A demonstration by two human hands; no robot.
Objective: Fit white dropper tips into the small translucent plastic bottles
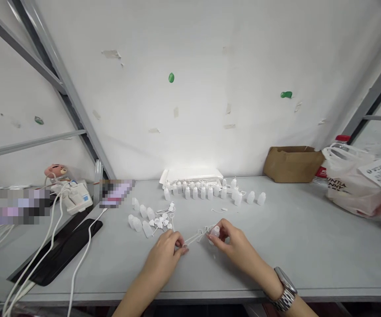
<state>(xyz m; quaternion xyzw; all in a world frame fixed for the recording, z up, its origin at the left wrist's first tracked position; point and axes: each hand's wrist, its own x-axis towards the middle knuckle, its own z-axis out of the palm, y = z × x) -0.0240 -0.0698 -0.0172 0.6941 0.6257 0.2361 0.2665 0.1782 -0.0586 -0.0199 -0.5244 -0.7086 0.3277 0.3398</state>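
My right hand is closed around a small translucent plastic bottle just above the grey table. My left hand pinches one end of a thin white plastic strap, which stretches across to the bottle; how it meets the bottle is hard to make out. Beyond my left hand lies a loose pile of white caps with straps. Several uncapped bottles stand or lie left of that pile. Another loose white strap rests farther back.
Rows of capped bottles stand at the back by a white box. A cardboard box and a plastic bag sit at right. At left are white cables, a black panel and a phone.
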